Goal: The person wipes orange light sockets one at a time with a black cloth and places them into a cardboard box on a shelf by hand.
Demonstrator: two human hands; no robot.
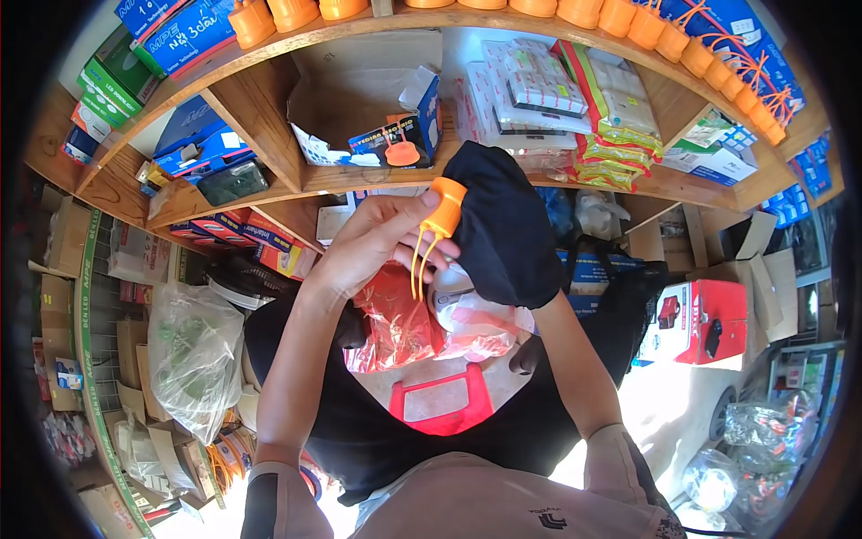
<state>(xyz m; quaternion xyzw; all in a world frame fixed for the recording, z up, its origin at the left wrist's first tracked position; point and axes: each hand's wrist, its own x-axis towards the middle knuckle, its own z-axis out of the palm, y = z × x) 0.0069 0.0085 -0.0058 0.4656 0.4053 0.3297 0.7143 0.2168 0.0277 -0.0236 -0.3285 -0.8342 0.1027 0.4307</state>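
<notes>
At far left a green strip (86,278) read "ĐÈN LED", then a blue box (193,40) "MPE". The left hand (377,229), its grip narrowed to a pinch, held one orange lamp holder (442,211) with two wire leads (422,265) just beside a black cloth (498,229). The cloth hid the right hand, whose grip could not be told.

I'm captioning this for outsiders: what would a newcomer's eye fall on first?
The eye would probably go first to the orange fitting with yellow wires, held in the left hand near the centre. Just beside it, black cloth hides the right hand. Similar orange fittings line the shelf above.
</notes>
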